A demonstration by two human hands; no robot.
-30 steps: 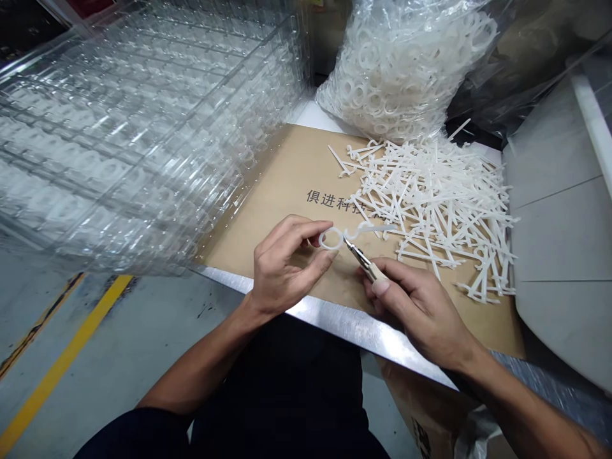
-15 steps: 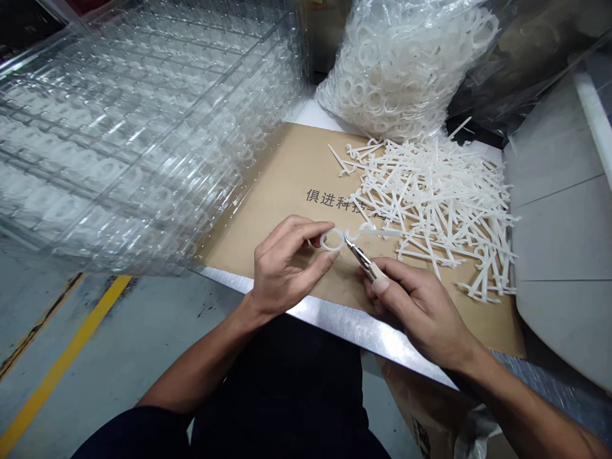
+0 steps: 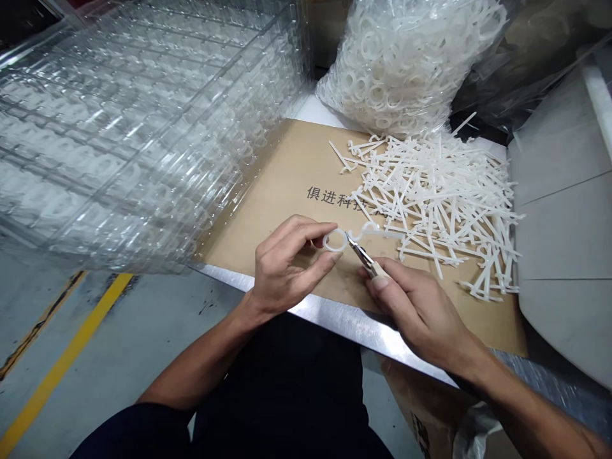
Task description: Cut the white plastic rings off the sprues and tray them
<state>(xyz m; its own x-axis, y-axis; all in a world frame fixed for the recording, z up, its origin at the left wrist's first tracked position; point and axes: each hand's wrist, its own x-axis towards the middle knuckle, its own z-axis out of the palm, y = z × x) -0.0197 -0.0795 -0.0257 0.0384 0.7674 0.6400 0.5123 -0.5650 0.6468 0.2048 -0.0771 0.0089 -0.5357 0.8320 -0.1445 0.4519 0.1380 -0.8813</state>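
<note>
Between the thumb and fingers of my left hand (image 3: 296, 264) is a translucent white plastic ring (image 3: 335, 249). A thin curved strip (image 3: 382, 233) of the same plastic extends from the ring's right side toward the pile. My right hand (image 3: 415, 296) is wrapped round a pair of nippers (image 3: 364, 256) with pale handles. Their metal tips meet the spot where ring and strip come together; whether the two are still joined there I cannot tell. Both hands are above the brown cardboard (image 3: 268, 197).
White plastic offcuts (image 3: 440, 197) lie heaped on the cardboard's right side. Behind them stands a clear bag of rings (image 3: 396, 76). Stacked clear trays (image 3: 143, 127) fill the left. A metal table edge (image 3: 339, 319) runs in front, and a grey panel (image 3: 564, 236) borders the right.
The ring, the nippers and both hands have shifted very slightly to the right in view. My grip on the ring and on the nippers looks the same.
</note>
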